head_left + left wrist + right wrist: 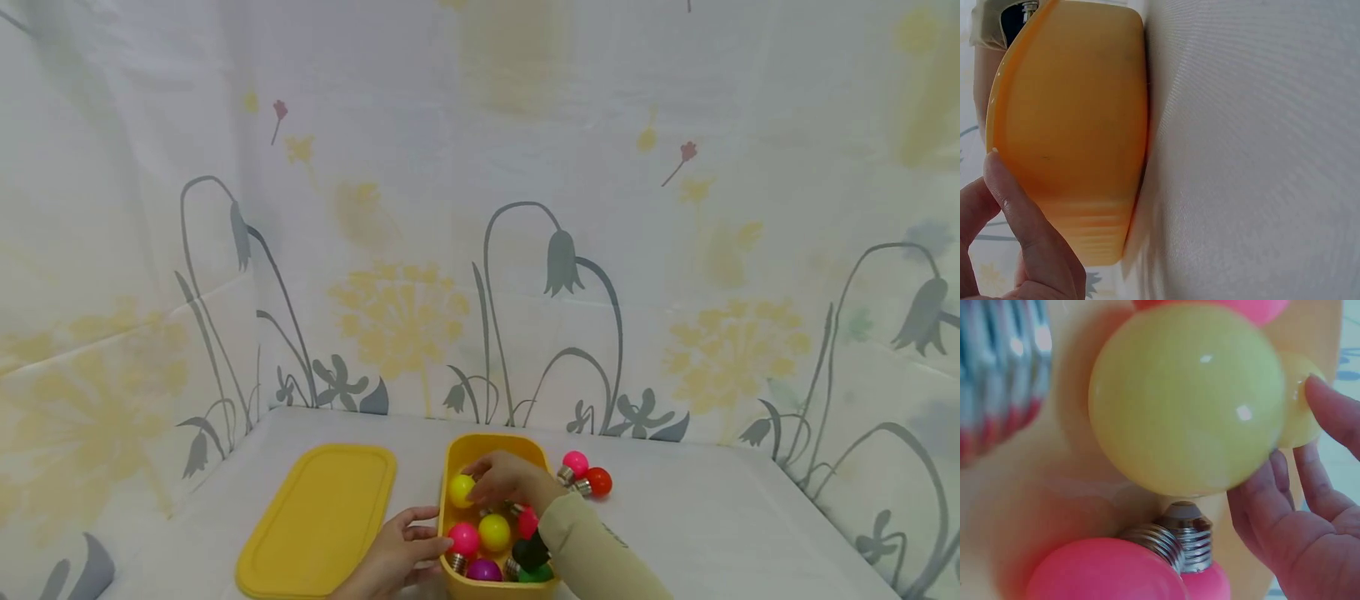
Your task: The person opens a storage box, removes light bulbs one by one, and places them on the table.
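A yellow plastic box [498,440] holds several colourful light bulbs. My left hand [405,552] holds the box's left rim, its thumb over the edge by a pink bulb [463,540]; in the left wrist view a fingertip [996,164] meets the rim. Inside the box, my right hand [504,475] grips a yellow bulb [461,491], with the thumb on its round glass in the right wrist view. Another yellow bulb [1188,400] looms nearer that camera. Below it lie pink bulbs [1107,575] with metal screw bases. My right forearm covers part of the box's right side.
Left of the box lies a flat yellow lid [322,517]. On the white table to the right sit a pink bulb [575,463] and a red bulb [599,482]. A purple bulb [484,570] and a green bulb [536,573] rest at the box's near end. Behind hangs a flower-patterned curtain [480,167].
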Motion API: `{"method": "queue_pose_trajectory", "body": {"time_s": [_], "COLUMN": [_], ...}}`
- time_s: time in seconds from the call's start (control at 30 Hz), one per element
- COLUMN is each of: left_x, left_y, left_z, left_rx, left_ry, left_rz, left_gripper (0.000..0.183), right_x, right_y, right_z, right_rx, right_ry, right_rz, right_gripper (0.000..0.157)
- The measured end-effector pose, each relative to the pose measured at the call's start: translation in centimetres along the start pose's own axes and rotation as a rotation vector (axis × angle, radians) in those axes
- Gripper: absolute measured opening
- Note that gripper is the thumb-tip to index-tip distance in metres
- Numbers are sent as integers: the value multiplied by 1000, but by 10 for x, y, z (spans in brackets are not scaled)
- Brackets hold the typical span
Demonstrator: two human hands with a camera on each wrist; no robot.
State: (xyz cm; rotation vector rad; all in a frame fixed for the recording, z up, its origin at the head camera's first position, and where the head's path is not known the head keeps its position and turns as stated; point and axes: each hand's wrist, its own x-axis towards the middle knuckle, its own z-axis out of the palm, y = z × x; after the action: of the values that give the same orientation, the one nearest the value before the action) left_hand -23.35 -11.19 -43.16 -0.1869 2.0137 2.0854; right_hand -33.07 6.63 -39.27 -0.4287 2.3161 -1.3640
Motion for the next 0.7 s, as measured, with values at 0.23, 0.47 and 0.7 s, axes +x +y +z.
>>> {"method": "queue_pose_trajectory", "body": {"time_s": [0.23, 0.47, 0.7], "left_x": [-3, -3, -2], "left_y": [3, 4, 6], "left_z": [-2, -2, -3], "left_rx": [5, 1, 35], "left_ry": [-15, -37, -19], "left_rz": [9, 9, -10], "left_gripper": [58, 54, 56], "right_x": [-12, -26, -43], "right_y": [-11, -19, -22], "right_z": [-5, -11, -17], "right_rx": [68, 141, 138], "right_ry": [-65, -64, -22], "right_rz": [-29, -30, -65], "right_gripper": [32, 32, 36]}}
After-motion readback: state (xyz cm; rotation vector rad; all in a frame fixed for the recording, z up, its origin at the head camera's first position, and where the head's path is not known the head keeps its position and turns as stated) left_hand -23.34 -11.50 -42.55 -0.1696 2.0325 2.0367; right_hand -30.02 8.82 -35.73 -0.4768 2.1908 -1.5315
